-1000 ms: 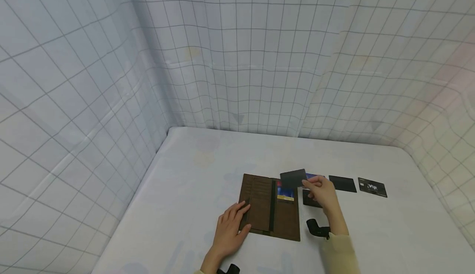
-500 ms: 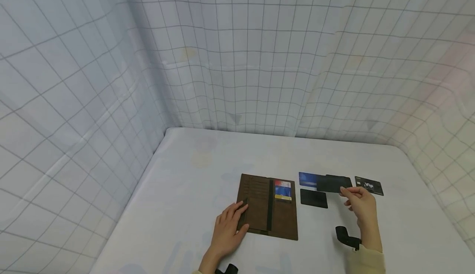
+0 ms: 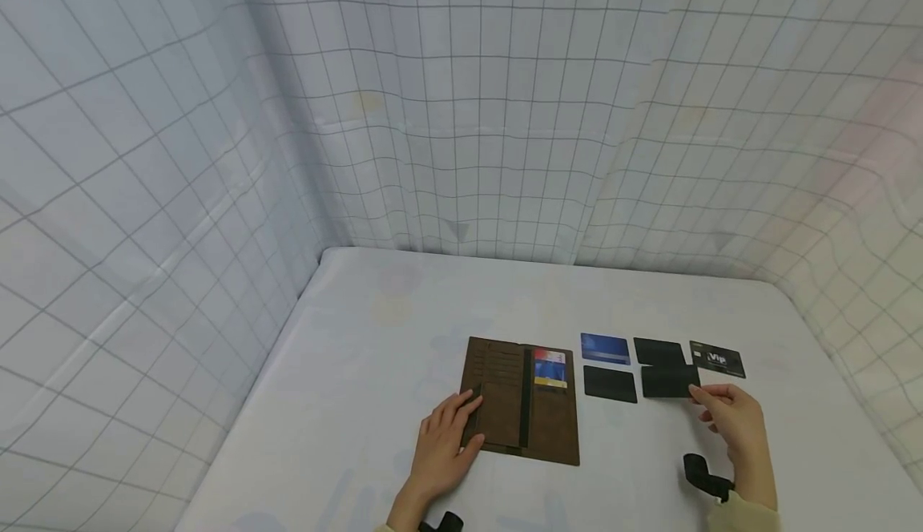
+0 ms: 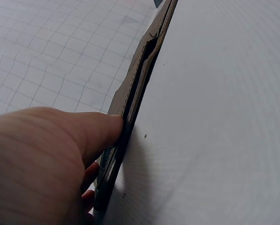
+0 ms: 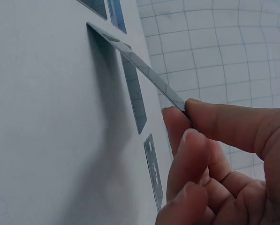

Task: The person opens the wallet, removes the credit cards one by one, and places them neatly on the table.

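A brown long wallet [image 3: 555,428] lies spread open on the white table, with a red, blue and yellow card [image 3: 550,368] in a slot on its right side. My left hand [image 3: 441,448] rests on the wallet's left edge, fingers spread; the left wrist view shows the thumb [image 4: 100,133] on the wallet's edge. My right hand [image 3: 731,420] pinches a plain black card [image 3: 667,381] by its right end. In the right wrist view that card [image 5: 149,72] slants, its far end low near the table and its near end raised between thumb and fingers.
Beside the wallet lie a blue card [image 3: 605,348] and a black card [image 3: 610,384]. Farther right are another black card [image 3: 658,351] and a black card marked Vip [image 3: 717,360]. A white gridded curtain [image 3: 461,115] surrounds the table's back and sides.
My right hand has carried the black card from over the wallet rightward past the other cards, then lower, below the back row. The left hand has stayed on the wallet.
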`<action>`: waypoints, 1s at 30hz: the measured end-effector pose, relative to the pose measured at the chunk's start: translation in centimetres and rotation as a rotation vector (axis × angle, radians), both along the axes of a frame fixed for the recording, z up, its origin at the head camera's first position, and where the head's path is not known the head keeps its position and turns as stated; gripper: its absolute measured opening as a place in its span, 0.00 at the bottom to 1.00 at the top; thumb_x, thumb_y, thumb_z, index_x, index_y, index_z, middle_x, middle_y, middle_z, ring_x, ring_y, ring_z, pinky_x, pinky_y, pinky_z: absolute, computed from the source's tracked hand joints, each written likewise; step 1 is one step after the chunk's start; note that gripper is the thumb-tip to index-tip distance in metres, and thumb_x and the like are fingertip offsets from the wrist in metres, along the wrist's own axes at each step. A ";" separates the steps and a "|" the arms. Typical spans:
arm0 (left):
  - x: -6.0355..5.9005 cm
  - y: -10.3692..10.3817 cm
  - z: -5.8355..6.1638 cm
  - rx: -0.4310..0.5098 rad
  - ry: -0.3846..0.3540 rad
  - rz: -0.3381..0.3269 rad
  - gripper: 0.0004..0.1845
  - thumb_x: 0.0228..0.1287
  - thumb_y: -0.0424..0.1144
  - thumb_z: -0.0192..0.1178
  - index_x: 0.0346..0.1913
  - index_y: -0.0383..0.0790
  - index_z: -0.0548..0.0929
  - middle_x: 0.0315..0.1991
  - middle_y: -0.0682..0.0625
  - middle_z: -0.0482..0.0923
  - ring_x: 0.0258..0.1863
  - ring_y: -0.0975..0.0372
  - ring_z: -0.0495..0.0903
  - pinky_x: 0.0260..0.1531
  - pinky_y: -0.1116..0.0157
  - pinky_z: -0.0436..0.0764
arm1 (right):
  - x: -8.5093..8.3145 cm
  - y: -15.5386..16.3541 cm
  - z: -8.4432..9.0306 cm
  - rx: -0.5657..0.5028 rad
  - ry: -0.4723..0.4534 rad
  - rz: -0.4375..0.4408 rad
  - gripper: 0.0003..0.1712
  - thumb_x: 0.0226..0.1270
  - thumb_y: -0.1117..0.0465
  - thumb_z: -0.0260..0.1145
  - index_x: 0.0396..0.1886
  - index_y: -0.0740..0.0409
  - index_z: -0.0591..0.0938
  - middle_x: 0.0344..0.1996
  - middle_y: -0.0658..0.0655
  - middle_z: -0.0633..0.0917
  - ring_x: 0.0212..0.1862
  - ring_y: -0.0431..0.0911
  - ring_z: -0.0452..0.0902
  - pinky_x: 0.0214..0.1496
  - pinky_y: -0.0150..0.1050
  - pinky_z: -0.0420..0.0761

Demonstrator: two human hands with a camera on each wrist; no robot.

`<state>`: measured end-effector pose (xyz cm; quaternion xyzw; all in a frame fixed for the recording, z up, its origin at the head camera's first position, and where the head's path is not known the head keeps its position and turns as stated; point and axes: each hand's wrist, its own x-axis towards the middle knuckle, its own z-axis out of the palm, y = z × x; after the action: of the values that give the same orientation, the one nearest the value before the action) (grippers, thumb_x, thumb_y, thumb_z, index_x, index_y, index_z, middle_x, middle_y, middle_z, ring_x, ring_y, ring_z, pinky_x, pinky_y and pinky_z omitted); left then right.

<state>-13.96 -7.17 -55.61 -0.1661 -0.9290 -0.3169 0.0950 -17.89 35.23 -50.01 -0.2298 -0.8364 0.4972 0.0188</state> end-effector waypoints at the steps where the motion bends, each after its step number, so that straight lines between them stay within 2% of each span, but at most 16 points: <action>1: 0.0 0.0 0.0 -0.001 -0.001 0.001 0.26 0.64 0.44 0.58 0.65 0.43 0.71 0.66 0.46 0.63 0.66 0.50 0.58 0.54 0.46 0.62 | 0.0 0.1 -0.1 -0.001 -0.007 0.004 0.24 0.65 0.53 0.64 0.46 0.70 0.73 0.25 0.52 0.85 0.23 0.43 0.75 0.25 0.37 0.75; 8: 0.0 0.0 0.0 0.002 -0.005 -0.001 0.26 0.65 0.44 0.57 0.66 0.43 0.71 0.67 0.47 0.62 0.66 0.50 0.57 0.54 0.46 0.61 | -0.2 0.6 -0.5 0.052 -0.050 0.003 0.21 0.60 0.55 0.66 0.39 0.71 0.76 0.20 0.50 0.80 0.22 0.44 0.74 0.23 0.38 0.72; 12: 0.0 0.0 -0.1 -0.006 -0.003 -0.002 0.26 0.65 0.45 0.57 0.66 0.43 0.71 0.67 0.47 0.62 0.66 0.50 0.57 0.54 0.46 0.61 | -0.3 1.0 -0.7 0.087 -0.078 0.038 0.20 0.59 0.55 0.66 0.35 0.71 0.77 0.19 0.50 0.78 0.22 0.44 0.73 0.23 0.38 0.70; 18: 0.0 0.0 -0.2 -0.002 -0.001 -0.008 0.26 0.65 0.45 0.57 0.66 0.43 0.70 0.67 0.47 0.61 0.66 0.50 0.57 0.55 0.46 0.61 | -0.5 1.5 -1.2 0.071 -0.126 0.073 0.20 0.60 0.54 0.66 0.35 0.70 0.77 0.18 0.48 0.80 0.22 0.44 0.73 0.24 0.38 0.70; 23: -0.1 -0.1 -0.2 -0.009 0.006 -0.004 0.26 0.65 0.45 0.57 0.66 0.43 0.71 0.67 0.47 0.62 0.66 0.50 0.57 0.54 0.47 0.61 | -0.7 1.8 -1.4 0.082 -0.119 0.110 0.20 0.61 0.55 0.66 0.34 0.72 0.76 0.19 0.49 0.80 0.22 0.44 0.73 0.24 0.38 0.71; 30: 0.0 -0.1 -0.2 -0.005 0.015 -0.004 0.26 0.66 0.46 0.56 0.65 0.43 0.71 0.67 0.47 0.62 0.66 0.50 0.57 0.54 0.47 0.61 | -0.7 1.7 -1.7 0.104 -0.129 0.092 0.17 0.61 0.57 0.65 0.34 0.70 0.77 0.18 0.50 0.79 0.21 0.43 0.72 0.23 0.38 0.71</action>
<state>-14.00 -7.24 -55.79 -0.1705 -0.9287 -0.3134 0.1009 -18.57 36.98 -51.72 -0.2212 -0.8704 0.4374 -0.0461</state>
